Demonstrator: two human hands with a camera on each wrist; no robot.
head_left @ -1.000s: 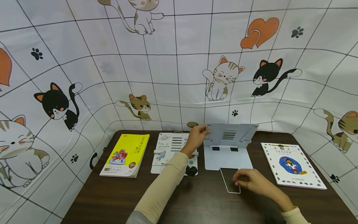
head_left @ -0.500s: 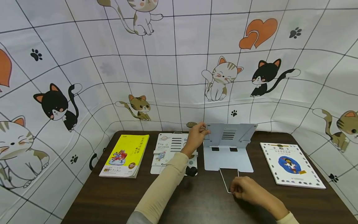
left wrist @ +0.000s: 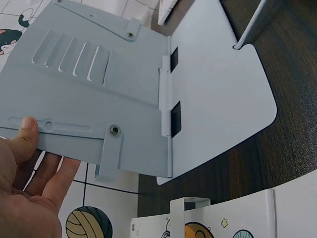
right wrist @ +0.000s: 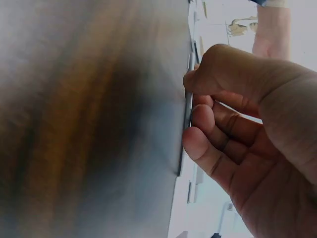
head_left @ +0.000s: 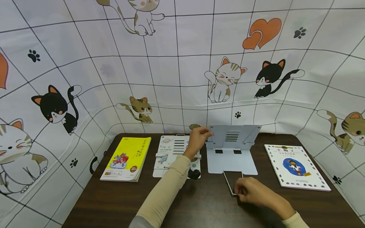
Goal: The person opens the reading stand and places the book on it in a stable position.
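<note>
Dark tabletop (head_left: 205,205), wire loop (head_left: 227,182) half-hidden.

folding stand (head_left: 231,161) plain pale grey; wire loop (left wrist: 250,24) light grey; left book (head_left: 125,158) yellow, white lower band; right book (head_left: 296,167) white, blue oval, speckled border; printed stand (head_left: 170,153) white with cartoon planet and rocket; table (head_left: 114,202) dark brown, wood-grained; backdrop (head_left: 168,72) white, black grid, cartoon cats, orange hearts.

Stand (head_left: 232,162) on table (head_left: 205,205), between a book (head_left: 296,168) and a second stand (head_left: 166,150)
</note>
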